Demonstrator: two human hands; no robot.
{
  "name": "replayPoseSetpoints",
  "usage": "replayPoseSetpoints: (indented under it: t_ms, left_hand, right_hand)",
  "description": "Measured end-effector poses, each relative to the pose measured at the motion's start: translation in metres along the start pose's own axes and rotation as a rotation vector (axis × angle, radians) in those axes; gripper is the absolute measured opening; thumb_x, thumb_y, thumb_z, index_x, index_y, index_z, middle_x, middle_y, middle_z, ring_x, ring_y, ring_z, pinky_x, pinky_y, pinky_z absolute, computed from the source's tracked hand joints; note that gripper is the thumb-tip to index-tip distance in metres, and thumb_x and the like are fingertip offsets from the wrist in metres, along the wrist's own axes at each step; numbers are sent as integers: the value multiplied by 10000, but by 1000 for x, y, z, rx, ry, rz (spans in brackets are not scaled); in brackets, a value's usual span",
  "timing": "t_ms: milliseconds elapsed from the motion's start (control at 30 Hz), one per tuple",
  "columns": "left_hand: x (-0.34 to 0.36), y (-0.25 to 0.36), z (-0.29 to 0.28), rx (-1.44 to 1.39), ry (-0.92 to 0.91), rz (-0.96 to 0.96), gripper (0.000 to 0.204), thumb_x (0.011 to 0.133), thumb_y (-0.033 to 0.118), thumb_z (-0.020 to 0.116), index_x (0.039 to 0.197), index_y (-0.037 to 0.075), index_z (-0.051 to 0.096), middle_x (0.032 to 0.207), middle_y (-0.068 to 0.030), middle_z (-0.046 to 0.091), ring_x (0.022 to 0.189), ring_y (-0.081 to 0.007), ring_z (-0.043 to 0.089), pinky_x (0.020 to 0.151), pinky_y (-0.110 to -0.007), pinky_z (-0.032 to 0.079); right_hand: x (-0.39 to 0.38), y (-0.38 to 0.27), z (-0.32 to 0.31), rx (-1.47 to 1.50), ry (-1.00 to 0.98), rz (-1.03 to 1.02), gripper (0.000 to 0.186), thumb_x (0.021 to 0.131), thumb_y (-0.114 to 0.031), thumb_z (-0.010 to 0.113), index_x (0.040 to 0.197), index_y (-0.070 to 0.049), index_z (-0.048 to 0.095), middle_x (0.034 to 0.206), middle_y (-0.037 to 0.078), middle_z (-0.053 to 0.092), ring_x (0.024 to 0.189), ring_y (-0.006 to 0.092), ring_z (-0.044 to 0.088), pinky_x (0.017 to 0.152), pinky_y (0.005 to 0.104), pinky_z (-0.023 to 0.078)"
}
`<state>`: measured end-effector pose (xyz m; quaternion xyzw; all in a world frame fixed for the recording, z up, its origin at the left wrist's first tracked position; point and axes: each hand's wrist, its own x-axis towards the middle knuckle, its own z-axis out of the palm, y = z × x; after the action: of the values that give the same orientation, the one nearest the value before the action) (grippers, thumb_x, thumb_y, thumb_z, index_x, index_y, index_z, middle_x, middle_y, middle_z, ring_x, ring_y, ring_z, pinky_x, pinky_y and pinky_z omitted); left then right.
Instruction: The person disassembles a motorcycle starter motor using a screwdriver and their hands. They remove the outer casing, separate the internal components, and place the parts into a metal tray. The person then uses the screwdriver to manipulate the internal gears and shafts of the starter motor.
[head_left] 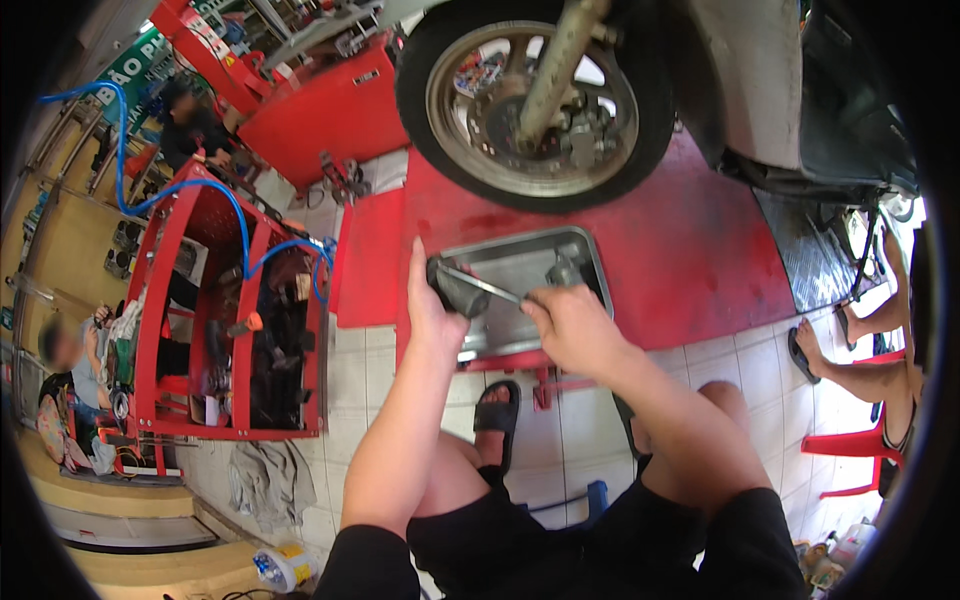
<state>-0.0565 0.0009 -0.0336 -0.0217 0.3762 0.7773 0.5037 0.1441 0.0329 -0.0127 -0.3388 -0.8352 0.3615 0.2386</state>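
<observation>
My left hand (pixel 434 308) is wrapped around a dark grey, rounded metal part (pixel 462 294), holding it over the left side of a metal tray (pixel 515 335). Closed on a slim metal tool (pixel 488 286), my right hand (pixel 572 322) keeps it slanted up and left across the part. The tool's far end meets the part's upper edge; whether it is a wrench or another kind, I cannot make out. A second grey metal part (pixel 564 268) lies in the tray's far right corner.
The tray rests on a red platform (pixel 690 260), below a motorcycle's front wheel (pixel 540 190). A red tool cart (pixel 235 430) stands left, with a blue hose (pixel 225 190) draped over it. Other people sit at both sides. A grey cloth (pixel 270 485) lies on the tiles.
</observation>
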Motion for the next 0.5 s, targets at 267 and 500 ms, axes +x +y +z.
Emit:
replayPoseSetpoints:
  t_ms: [267, 500]
  left_hand:
    - [3, -1, 5, 14, 64, 16, 359, 918, 457, 668, 857, 116, 576, 781, -75, 612, 720, -232, 608, 678, -385, 533]
    - [4, 0, 7, -11, 74, 40, 329, 917, 430, 676, 867, 126, 560, 774, -71, 601, 708, -227, 592, 689, -380, 532]
  right_hand:
    - [-2, -1, 0, 53, -50, 89, 239, 974, -171, 538, 900, 38, 630, 818, 308, 635, 838, 512, 606, 758, 557, 480]
    - [1, -2, 3, 65, -10, 68, 241, 974, -167, 536, 904, 45, 628, 817, 310, 632, 827, 513, 602, 750, 548, 477]
